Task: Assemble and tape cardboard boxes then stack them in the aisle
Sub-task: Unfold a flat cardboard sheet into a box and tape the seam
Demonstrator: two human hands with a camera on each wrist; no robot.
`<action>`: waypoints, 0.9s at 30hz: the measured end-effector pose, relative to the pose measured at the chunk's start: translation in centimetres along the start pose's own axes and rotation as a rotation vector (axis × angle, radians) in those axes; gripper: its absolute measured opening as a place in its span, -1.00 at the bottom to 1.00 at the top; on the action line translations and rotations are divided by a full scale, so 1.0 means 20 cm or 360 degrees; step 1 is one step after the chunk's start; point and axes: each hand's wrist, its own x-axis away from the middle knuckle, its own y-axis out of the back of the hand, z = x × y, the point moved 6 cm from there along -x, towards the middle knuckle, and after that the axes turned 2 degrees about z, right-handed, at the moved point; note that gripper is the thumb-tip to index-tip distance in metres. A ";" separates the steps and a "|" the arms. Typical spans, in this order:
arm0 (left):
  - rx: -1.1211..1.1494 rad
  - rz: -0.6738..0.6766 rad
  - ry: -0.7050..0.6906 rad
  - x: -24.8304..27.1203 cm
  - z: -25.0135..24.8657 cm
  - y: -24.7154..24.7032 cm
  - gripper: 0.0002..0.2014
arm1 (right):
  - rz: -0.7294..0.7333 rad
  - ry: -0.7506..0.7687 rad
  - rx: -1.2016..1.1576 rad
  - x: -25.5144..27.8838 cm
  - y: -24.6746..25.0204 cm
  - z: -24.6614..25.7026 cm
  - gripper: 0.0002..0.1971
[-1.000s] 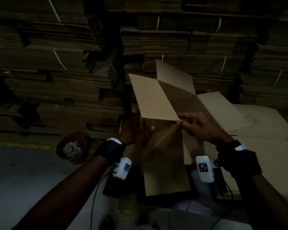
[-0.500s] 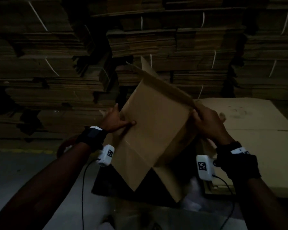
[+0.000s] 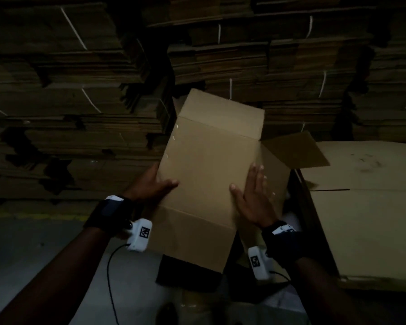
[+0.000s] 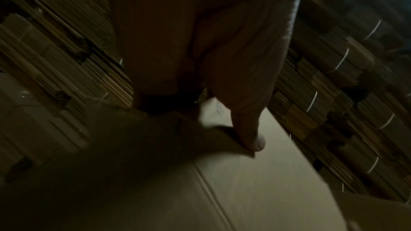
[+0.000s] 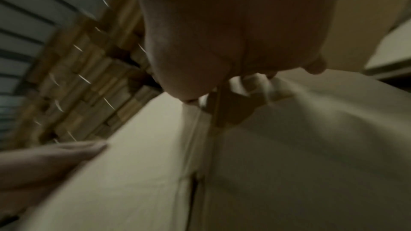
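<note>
My left hand (image 3: 150,184) grips the left edge of the plain brown cardboard box (image 3: 204,174), thumb on top; my right hand (image 3: 251,195) presses flat, fingers straight, on its right side. Half a second ago it was a tilted, half-folded sheet.

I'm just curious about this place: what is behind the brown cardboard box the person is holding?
Behind the brown cardboard box rise stacks of flattened brown cardboard sheets bound with white straps. The box hides the part of the stacks straight behind it, and the floor there too.

Dim, murky head view, both wrist views dark, motion-blurred, edges warped
</note>
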 end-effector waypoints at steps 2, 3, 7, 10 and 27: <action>0.0073 0.0053 0.0046 0.05 0.06 0.10 -0.33 | 0.0139 -0.0036 -0.0007 -0.06 -0.14 0.02 -0.22; 0.0109 0.0051 0.0066 0.08 0.08 0.14 -0.36 | 0.0207 -0.0054 -0.0005 -0.08 -0.21 0.04 -0.25; 0.0318 0.0042 0.0231 0.14 0.31 0.26 -0.30 | 0.0452 -0.0110 0.0089 -0.13 -0.56 0.04 -0.29; 0.0153 -0.0023 0.0227 0.19 0.53 0.29 -0.35 | 0.0604 -0.0232 0.0282 -0.09 -0.79 0.02 -0.35; 0.0514 -0.0105 0.0336 0.36 1.24 0.16 -0.42 | 0.0145 -0.1095 0.0278 0.27 -0.74 -0.51 0.16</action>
